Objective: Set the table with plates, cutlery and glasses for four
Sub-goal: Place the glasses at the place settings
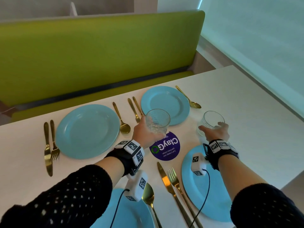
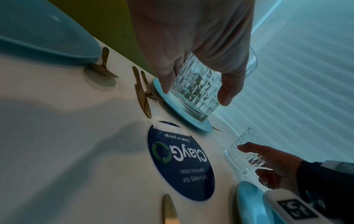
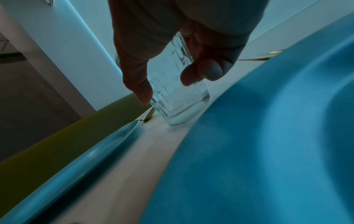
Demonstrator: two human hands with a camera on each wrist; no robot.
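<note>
L hand (image 1: 144, 130) fingers (image 2: 229, 91) wrap a cut-pattern glass (image 1: 157, 120), held above the desk (image 1: 246, 129) just over the near edge of the far-right plate (image 1: 164, 102) and the round purple sticker (image 1: 166, 148). R hand (image 1: 215, 132) fingers (image 3: 203, 71) grip a 2nd glass (image 1: 211, 123), tilted, its base at or barely off the desk beyond the near-right plate (image 1: 213, 195). Far-left plate (image 1: 87, 130) has gold knife (image 1: 47, 148) + fork (image 1: 54, 140) at its left, spoon (image 1: 121, 119) at its right. Green bench (image 1: 98, 55) behind.
</note>
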